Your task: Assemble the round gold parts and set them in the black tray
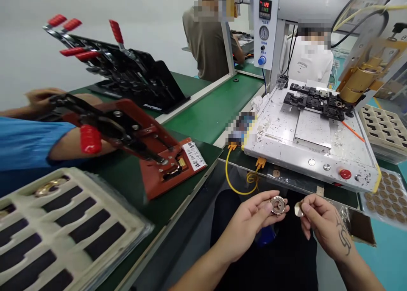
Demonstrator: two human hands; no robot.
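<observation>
My left hand [251, 219] pinches a small round metal ring part [277, 205] between thumb and fingers, low in the middle of the view, over my lap. My right hand [321, 223] is just to its right and holds a small pale gold piece [298, 209] at its fingertips. The two parts are close together but apart. Both hands hover below the front edge of a white machine bed [305, 149].
A red clamp fixture [149, 155] sits on the green bench at left, where a co-worker's arm in a blue sleeve [28, 142] reaches. A cream slotted tray [63, 223] lies at lower left. A sheet of round pads [386, 195] is right; two more people stand behind.
</observation>
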